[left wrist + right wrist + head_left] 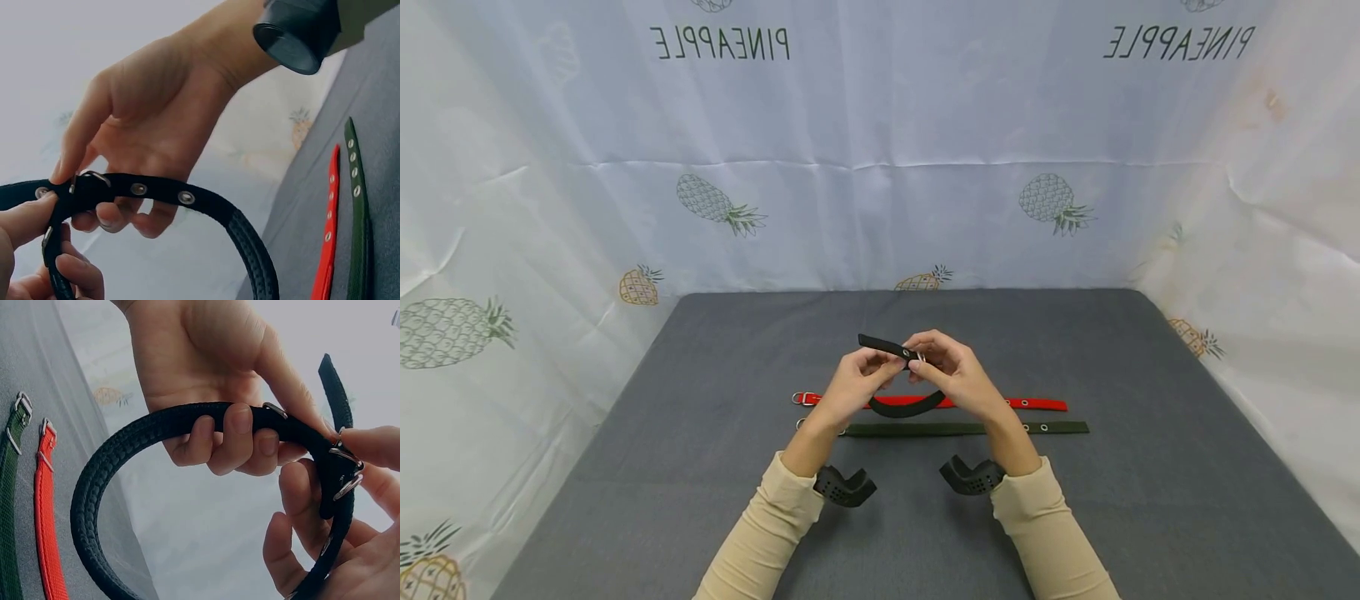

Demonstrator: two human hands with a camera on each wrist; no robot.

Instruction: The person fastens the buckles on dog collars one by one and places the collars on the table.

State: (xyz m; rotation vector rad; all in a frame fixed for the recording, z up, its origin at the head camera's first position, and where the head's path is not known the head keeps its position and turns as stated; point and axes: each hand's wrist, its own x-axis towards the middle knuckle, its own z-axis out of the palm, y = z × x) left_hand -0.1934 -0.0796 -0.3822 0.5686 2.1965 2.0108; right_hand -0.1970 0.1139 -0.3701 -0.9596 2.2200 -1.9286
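A black collar (907, 409) with metal eyelets is held up in a loop by both hands above the table. My left hand (852, 382) curls its fingers round the band, its thumb near the metal buckle (345, 464). On the other side my right hand (953, 368) pinches the collar close to the buckle, and its other fingers curl at the band. The collar's free tip (880, 342) sticks out past the buckle, up and to the left in the head view.
Below the hands, a red collar (1037, 404) and a dark green collar (917, 430) lie stretched out side by side on the grey table (700, 500). Their buckle ends point left. White curtains (880, 108) with printed pineapples stand behind and at both sides.
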